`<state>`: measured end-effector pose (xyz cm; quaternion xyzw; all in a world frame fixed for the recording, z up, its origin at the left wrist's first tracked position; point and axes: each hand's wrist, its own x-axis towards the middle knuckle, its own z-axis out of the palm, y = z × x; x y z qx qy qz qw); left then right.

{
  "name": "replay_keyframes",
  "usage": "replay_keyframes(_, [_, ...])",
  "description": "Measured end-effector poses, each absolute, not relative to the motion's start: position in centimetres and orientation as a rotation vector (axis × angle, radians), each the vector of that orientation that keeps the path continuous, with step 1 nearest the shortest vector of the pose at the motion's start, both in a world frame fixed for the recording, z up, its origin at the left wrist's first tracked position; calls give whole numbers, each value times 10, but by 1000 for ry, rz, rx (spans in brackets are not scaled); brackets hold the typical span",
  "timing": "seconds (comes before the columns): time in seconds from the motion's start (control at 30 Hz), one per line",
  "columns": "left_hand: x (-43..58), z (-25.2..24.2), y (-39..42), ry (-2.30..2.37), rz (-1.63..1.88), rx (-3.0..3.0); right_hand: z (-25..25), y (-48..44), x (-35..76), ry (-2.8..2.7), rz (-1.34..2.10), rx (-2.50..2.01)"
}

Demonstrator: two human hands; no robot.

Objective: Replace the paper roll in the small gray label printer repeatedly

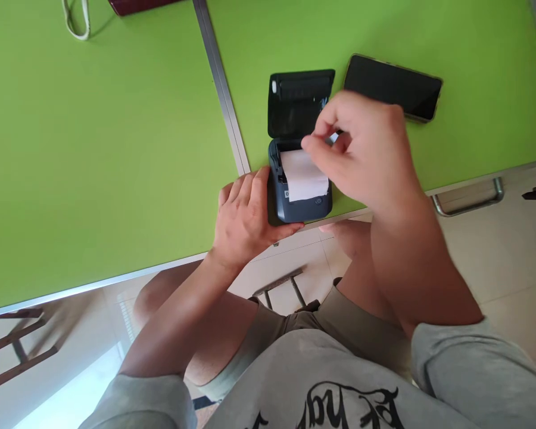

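On the table (pixel 116 149), the left hand (pixel 241 220) is clamped on the printer (pixel 300 210), at its near left corner. White paper (pixel 304 174) lies across the printer; above its right edge is the right hand (pixel 361 149), whose grip state I cannot tell. Behind the printer, rightward, lies a phone (pixel 390 83).

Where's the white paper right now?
In the head view, just right of centre, the white paper lies across the open printer, between the left hand and right hand.

the table (pixel 138 149) is bright green with a silvery edge (pixel 93 285); the printer (pixel 301 211) dark blue-grey, its paper (pixel 306 176) white; the phone screen (pixel 393 86) black; the shirt (pixel 277 375) pale grey with black lettering (pixel 340 411).
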<state>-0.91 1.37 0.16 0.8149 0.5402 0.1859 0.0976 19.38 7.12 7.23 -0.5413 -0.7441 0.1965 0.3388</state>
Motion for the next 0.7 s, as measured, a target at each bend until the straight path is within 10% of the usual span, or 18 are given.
replay_keyframes(0.3, [-10, 1, 12, 1575, 537, 2422, 80, 79, 179, -2356, 422, -1913])
replay_keyframes(0.7, [-11, 3, 13, 1545, 514, 2381, 72, 98, 205, -2396, 647, -1424])
